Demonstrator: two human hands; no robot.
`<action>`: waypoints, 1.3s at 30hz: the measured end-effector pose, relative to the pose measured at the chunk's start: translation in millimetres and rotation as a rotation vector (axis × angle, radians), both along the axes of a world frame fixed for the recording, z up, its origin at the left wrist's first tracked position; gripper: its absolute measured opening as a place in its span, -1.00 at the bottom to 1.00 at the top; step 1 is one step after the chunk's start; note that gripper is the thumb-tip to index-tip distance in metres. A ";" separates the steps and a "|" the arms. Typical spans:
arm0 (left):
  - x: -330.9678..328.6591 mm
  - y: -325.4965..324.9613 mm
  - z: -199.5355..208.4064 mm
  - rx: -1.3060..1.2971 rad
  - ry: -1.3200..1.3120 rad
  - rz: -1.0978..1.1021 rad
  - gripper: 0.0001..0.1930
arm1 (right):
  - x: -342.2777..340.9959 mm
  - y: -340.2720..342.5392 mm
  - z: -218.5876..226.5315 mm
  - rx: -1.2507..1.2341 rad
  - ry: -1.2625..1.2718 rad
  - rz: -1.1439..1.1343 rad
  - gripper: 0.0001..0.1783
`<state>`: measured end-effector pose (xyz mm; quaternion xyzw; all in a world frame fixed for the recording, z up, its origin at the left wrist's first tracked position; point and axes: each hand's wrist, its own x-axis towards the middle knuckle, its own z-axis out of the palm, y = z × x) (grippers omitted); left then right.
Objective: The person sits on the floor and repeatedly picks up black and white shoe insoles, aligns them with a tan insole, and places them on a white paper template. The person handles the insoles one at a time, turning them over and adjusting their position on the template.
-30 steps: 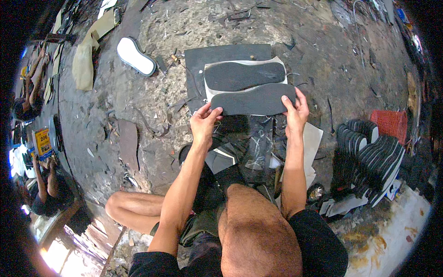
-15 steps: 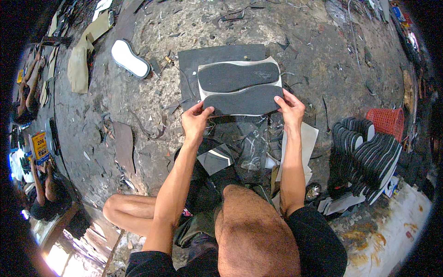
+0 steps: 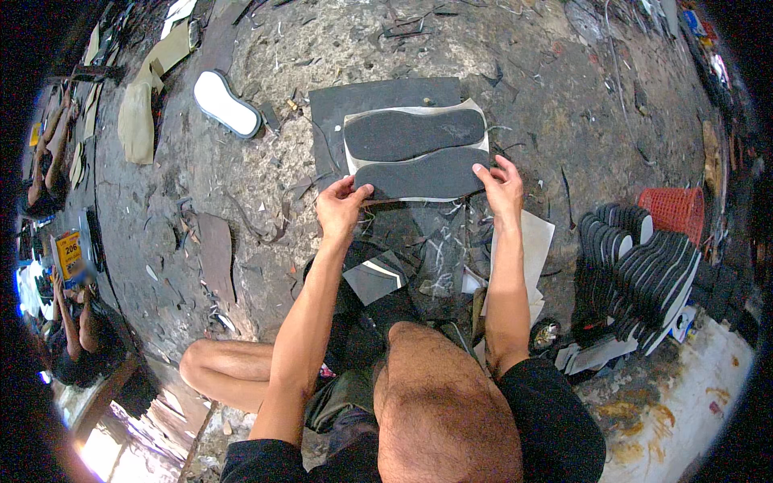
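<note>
Two dark grey shoe soles lie side by side on a pale sheet: the far sole (image 3: 415,134) and the near sole (image 3: 423,174). Under them is a larger dark flat sheet (image 3: 326,105) on the floor. My left hand (image 3: 338,211) pinches the left end of the near sole, thumb on top at its near edge. My right hand (image 3: 505,193) is at the other end, its thumb touching the sole's top and its fingers apart beyond the edge. Pale material (image 3: 349,149) shows around the soles' outlines.
Stacked dark soles with pale edges (image 3: 652,278) stand at right beside a red basket (image 3: 672,213). A white-topped sole (image 3: 225,103) lies at far left. Scraps litter the floor, and pale sheets (image 3: 531,249) lie by my right forearm. A person's arms (image 3: 68,326) show at left.
My right hand has shifted slightly left and its fingers have opened away from the sole's edge. The soles and pale sheet have shifted very slightly left; my left hand stays nearly put.
</note>
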<state>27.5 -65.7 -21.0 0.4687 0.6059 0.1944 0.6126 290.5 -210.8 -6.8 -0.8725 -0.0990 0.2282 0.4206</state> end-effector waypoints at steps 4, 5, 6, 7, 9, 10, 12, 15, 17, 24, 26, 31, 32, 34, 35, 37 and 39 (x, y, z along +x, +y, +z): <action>-2.4 4.5 4.0 -0.221 -0.085 0.078 -0.49 | 1.6 -3.9 36.0 0.385 0.377 0.009 -0.47; -7.5 7.4 9.3 -0.307 -0.096 0.129 -0.52 | -19.5 10.2 78.5 0.398 0.322 0.066 -0.56; -8.8 9.3 12.2 -0.371 -0.307 0.251 -0.57 | -35.0 14.3 104.8 0.349 0.094 0.257 -0.67; -9.2 12.5 14.5 -0.429 -0.518 0.373 -0.60 | -55.9 21.5 134.2 0.401 -0.290 0.523 -0.73; -18.3 24.1 17.1 -0.247 -0.733 0.341 -0.54 | -98.7 30.3 164.7 0.681 -0.409 0.980 -0.79; -17.3 30.3 29.6 -0.203 -0.792 0.328 -0.53 | -124.2 34.3 169.4 0.766 -0.507 1.044 -0.75; -26.2 42.2 57.0 -0.183 -0.910 0.401 -0.52 | -153.1 38.3 172.2 0.808 -0.641 1.263 -0.58; 5.1 46.0 59.6 -0.320 -1.036 0.460 -0.50 | -151.5 22.2 141.4 0.759 -0.682 1.416 -0.65; 16.0 47.7 62.6 -0.361 -1.064 0.474 -0.49 | -141.5 24.9 143.7 0.817 -0.488 1.447 -0.62; 21.3 54.6 92.1 -0.348 -1.313 0.405 -0.44 | -78.2 99.3 185.8 0.563 -0.413 0.829 -0.45; 16.5 54.1 105.1 -0.393 -1.422 0.325 -0.43 | -81.3 110.1 186.2 0.507 -0.338 0.838 -0.47; -2.4 48.2 138.4 -0.414 -1.556 0.073 -0.20 | -116.6 90.3 214.9 0.926 -0.335 1.016 -0.68; -1.7 45.4 158.5 -0.496 -1.642 0.117 -0.18 | -122.3 84.1 217.0 1.050 -0.387 1.033 -0.70; 7.9 39.1 161.0 -0.510 -1.655 0.173 -0.20 | -107.5 73.9 225.5 1.080 -0.321 1.093 -0.70; 7.1 37.3 162.5 -0.504 -1.664 0.140 -0.21 | -108.5 71.4 221.3 1.119 -0.302 1.044 -0.71; 5.3 30.5 173.3 -0.516 -1.600 0.127 -0.22 | -116.4 70.2 212.1 1.065 -0.335 0.917 -0.71; 4.5 29.2 180.0 -0.513 -1.523 0.118 -0.22 | -121.0 75.3 204.6 1.049 -0.368 0.830 -0.71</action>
